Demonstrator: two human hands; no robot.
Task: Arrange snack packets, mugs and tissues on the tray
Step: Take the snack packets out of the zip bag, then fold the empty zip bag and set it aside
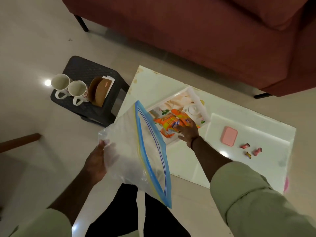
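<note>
Left hand (96, 161) gripped the edge of a clear zip bag (135, 151), held up over the near corner of the white table (188, 165). Right hand (189, 133) lay on the orange snack packets (172, 121), fingers spread; grip on them could not be told. Packets sat in the tray (196, 98) on the table. Two mugs (68, 87) and the tissues (109, 79), in a brown holder, stood on the dark stool (82, 67), well apart from the tray.

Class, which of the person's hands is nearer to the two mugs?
Left. The left hand holds the zip bag, below the mugs; the right hand rests on the snack packets, farther right.
</note>
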